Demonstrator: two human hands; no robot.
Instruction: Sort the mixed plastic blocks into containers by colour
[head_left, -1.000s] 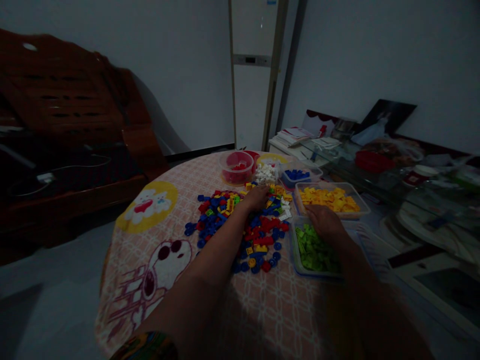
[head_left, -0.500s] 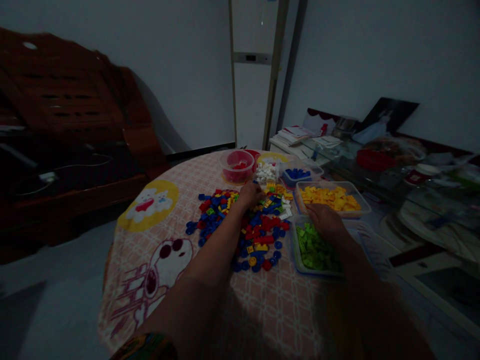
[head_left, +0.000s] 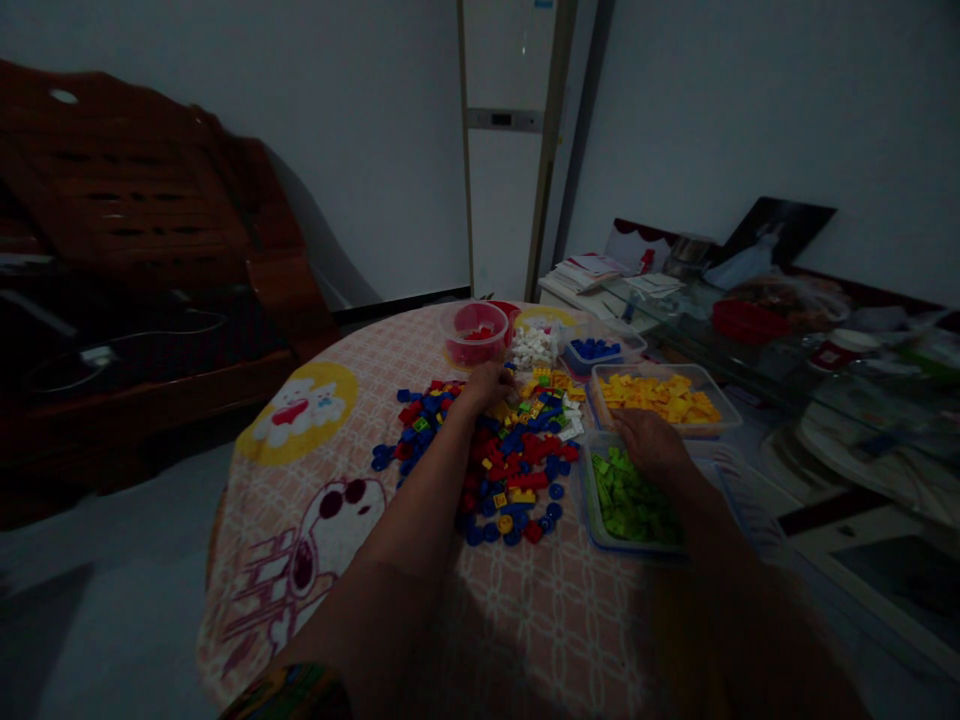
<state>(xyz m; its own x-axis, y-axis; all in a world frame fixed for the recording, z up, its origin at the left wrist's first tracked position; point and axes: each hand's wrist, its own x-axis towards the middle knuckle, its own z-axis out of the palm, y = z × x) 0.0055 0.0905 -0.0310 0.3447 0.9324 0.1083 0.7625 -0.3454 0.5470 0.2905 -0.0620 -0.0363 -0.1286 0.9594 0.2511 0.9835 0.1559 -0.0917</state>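
Observation:
My left hand is over the far part of a mixed pile of toy building bricks, its fingers bent down among them. Whatever its fingertips touch is too dark and small to make out. Red, blue, yellow and a few green and white bricks make up the pile. My right hand is closed at the near left corner of a clear box of yellow bricks, above a box of green bricks. Its fingers are pressed together, and what they hold, if anything, is hidden.
A pink round tub with red bricks, a heap of white bricks and a clear box of blue bricks stand at the back of the round table. To the right is a cluttered glass table; leftwards, a wooden bench.
My left hand has shifted slightly left over the pile, showing more yellow bricks beside it. My right hand stays at the corner of the yellow box.

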